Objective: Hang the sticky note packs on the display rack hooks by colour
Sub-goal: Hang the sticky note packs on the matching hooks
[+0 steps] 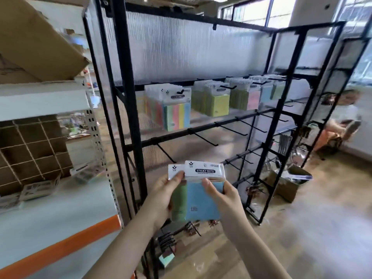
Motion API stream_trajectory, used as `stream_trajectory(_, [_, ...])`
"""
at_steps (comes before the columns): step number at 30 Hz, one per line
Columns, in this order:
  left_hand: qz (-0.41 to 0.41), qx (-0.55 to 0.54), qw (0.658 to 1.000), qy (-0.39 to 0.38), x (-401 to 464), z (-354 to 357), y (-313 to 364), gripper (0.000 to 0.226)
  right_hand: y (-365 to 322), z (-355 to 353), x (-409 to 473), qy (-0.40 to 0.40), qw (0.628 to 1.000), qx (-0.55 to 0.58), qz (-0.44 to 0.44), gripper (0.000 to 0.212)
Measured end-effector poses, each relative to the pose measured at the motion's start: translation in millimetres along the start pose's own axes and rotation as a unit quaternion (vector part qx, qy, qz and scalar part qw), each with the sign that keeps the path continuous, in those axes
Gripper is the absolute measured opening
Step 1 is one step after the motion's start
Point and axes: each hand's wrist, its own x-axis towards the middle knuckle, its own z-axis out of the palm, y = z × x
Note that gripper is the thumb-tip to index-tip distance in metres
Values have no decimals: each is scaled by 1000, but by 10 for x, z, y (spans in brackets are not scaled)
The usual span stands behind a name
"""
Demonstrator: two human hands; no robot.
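Both hands hold sticky note packs in front of the black display rack (128, 109). My left hand (165, 195) grips a green pack (179, 204) from the left, thumb on its white header. My right hand (220, 195) pinches a blue pack (202, 206) that overlaps the green one, thumb on its front. On the rack's upper row hang multicolour packs (177, 115), green packs (216, 104), pink packs (252, 100) and a blue pack (265, 95). The hooks (203, 136) on the row below are bare.
A grey shelf unit (50, 208) with an orange edge stands at the left, with a cardboard divider box (32, 150). An open cardboard box (285, 184) sits on the floor behind the rack. A seated person (340, 121) is at the far right.
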Motion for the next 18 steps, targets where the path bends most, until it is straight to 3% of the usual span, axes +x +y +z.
stream_trajectory(4, [12, -19, 1000, 11, 315, 320, -69, 14, -106, -287, 208, 33, 999, 2, -11, 12])
stream_trajectory(12, [54, 23, 996, 62, 1162, 740, -60, 21, -391, -860, 933, 96, 994, -27, -49, 35])
stream_trajectory(18, [118, 80, 989, 46, 1762, 1050, 59, 28, -529, -1110, 1612, 90, 987, -109, -72, 33])
